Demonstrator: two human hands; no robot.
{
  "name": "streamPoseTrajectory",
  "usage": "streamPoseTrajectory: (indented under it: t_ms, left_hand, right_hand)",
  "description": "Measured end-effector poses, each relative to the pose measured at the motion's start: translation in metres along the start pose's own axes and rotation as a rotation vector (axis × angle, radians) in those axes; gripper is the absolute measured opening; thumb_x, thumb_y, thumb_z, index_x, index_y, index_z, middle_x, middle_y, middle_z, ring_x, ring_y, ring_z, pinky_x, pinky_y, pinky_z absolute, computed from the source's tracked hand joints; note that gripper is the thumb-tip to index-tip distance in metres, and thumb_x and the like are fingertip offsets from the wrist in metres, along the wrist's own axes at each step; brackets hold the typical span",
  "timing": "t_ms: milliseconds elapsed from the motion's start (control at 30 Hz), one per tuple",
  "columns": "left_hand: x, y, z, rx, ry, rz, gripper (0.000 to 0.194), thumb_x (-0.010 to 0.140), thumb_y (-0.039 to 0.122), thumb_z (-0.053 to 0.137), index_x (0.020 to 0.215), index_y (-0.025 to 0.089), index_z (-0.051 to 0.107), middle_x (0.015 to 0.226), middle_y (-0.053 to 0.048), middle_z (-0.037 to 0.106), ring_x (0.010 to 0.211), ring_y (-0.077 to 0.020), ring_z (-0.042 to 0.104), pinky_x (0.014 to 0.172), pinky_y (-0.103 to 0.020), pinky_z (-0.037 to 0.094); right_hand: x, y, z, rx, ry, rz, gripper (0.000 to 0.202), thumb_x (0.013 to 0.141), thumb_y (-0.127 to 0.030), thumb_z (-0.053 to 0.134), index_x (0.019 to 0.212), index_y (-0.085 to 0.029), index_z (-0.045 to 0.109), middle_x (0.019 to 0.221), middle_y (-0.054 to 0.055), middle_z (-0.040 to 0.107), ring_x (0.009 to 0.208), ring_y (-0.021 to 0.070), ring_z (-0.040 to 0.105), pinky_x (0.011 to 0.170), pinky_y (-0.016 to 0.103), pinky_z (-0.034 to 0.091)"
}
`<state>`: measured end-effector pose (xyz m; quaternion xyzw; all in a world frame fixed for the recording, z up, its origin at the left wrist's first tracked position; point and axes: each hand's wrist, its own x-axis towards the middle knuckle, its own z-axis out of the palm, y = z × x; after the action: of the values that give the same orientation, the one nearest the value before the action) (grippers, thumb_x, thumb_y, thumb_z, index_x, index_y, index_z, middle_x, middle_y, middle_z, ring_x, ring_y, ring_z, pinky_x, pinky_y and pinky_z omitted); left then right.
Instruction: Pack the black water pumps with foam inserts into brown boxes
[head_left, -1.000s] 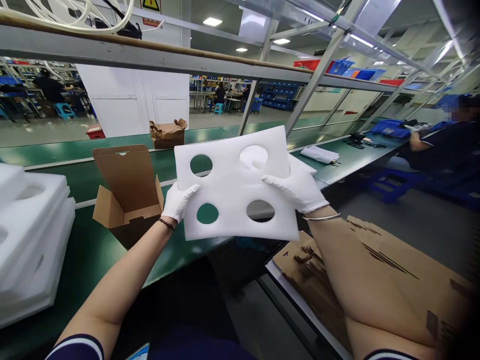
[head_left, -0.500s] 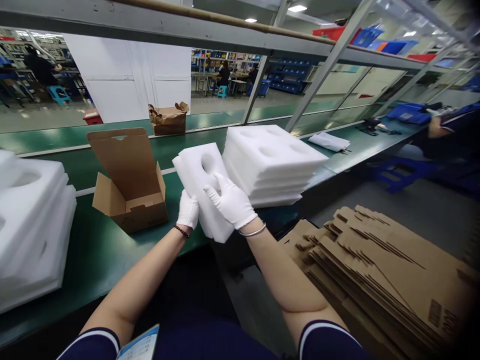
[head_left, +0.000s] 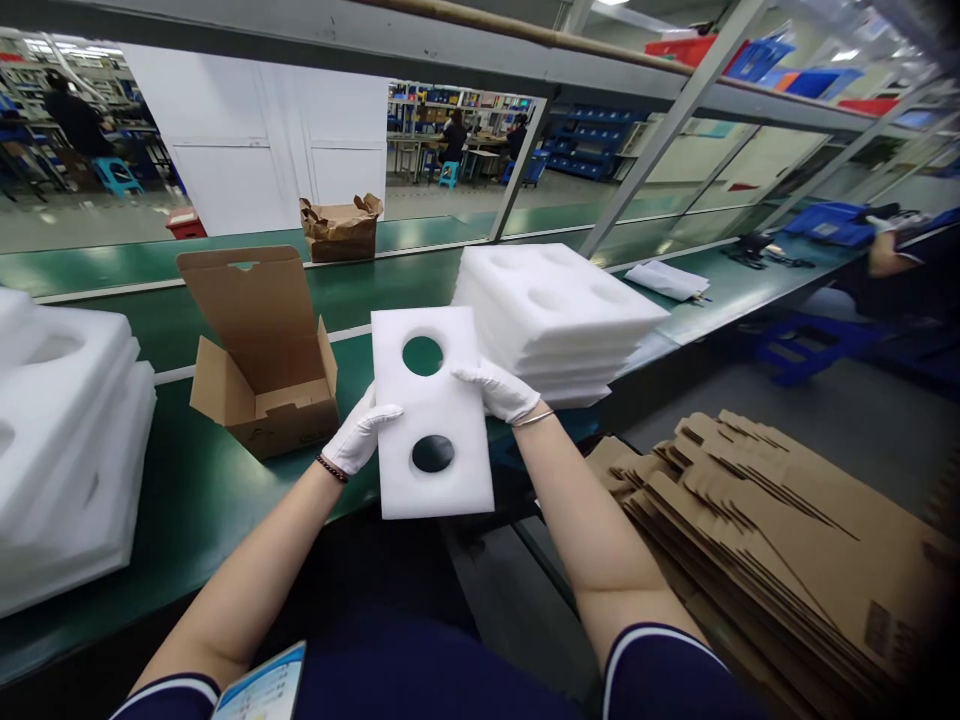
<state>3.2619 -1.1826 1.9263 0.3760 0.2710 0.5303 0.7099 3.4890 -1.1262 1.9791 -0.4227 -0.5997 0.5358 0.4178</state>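
A white foam insert with two round holes faces me, held up in front of the workbench edge. My left hand, in a white glove, grips its left edge with the thumb on the front. My right hand, gloved too, grips the right edge near the upper hole. Left of the insert, an open cardboard box stands on the green bench with its lid raised; no contents show in it. Just behind my right hand rises a stack of white foam blocks with round recesses.
More stacked foam fills the bench's left end. Flattened cardboard boxes are piled at lower right. A brown paper bag stands behind the box. A white packet lies beyond the foam stack. At far right another person's arm shows.
The foam insert has turned from tilted to nearly upright, its face toward me and both holes showing through. My hands have moved apart to its opposite edges.
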Motion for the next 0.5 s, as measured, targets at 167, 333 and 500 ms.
streamPoseTrajectory:
  t_ms: [167,333,500]
  left_hand:
    - [-0.019,-0.003,0.002,0.052,-0.03,-0.039,0.072,0.074,0.022,0.08,0.139,0.025,0.051,0.141,-0.006,0.059,0.134,-0.0333,0.051,0.107,-0.041,0.048]
    - [-0.026,-0.028,-0.008,0.076,0.1,-0.213,0.052,0.071,0.026,0.084,0.119,0.018,0.065,0.117,-0.01,0.072,0.102,-0.0264,0.069,0.088,-0.037,0.057]
    - [-0.021,-0.042,-0.018,-0.04,0.174,-0.426,0.04,0.067,0.029,0.087,0.098,0.012,0.07,0.088,-0.012,0.074,0.069,-0.0218,0.069,0.066,-0.036,0.058]
  right_hand:
    - [-0.002,0.022,0.02,0.293,0.054,0.075,0.047,0.061,-0.036,0.086,0.101,-0.018,0.067,0.107,0.008,0.072,0.098,0.0283,0.069,0.09,0.044,0.058]
    - [0.0,0.044,0.022,0.134,0.174,-0.03,0.066,0.057,-0.041,0.089,0.112,-0.018,0.06,0.114,0.01,0.069,0.103,0.0283,0.067,0.093,0.044,0.055]
    - [0.0,0.054,0.014,-0.162,0.239,-0.295,0.097,0.047,-0.045,0.093,0.128,-0.018,0.049,0.128,0.015,0.062,0.118,0.0305,0.06,0.102,0.046,0.049]
